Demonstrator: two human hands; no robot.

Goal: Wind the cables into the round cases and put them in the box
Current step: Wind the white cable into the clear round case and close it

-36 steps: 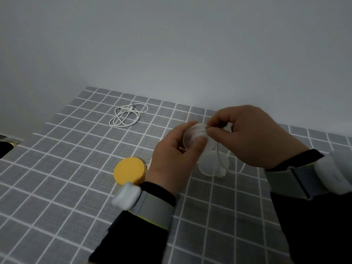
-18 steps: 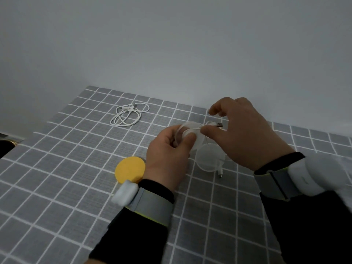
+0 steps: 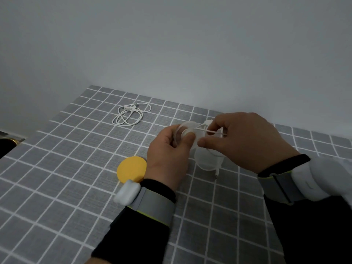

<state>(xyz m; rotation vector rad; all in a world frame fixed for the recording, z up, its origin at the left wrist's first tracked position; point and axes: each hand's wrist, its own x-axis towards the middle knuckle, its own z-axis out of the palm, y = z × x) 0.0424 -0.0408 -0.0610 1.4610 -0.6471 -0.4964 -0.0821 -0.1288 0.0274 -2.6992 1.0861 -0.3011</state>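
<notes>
The person's left hand [image 3: 167,151] held a clear round case [image 3: 187,133] pinched between thumb and fingers, above the checked tablecloth [image 3: 57,187]. The right hand [image 3: 245,141] was closed on a thin white cable [image 3: 211,131] stretched taut across the case's hub. The cable's free end dangled below the case, its plug [image 3: 216,173] near the cloth. A second clear piece [image 3: 206,160] lay on the cloth just under the case.

I judged the slick, springy cable could slip off the hub if the pull slackened, and the loops would spill out. The dangling plug might also snag.

Left of the case lay a flat yellow disc [image 3: 132,169], matte and round. Farther behind it on the left, another white cable [image 3: 130,116] rested in loose loops. No box was in sight.
</notes>
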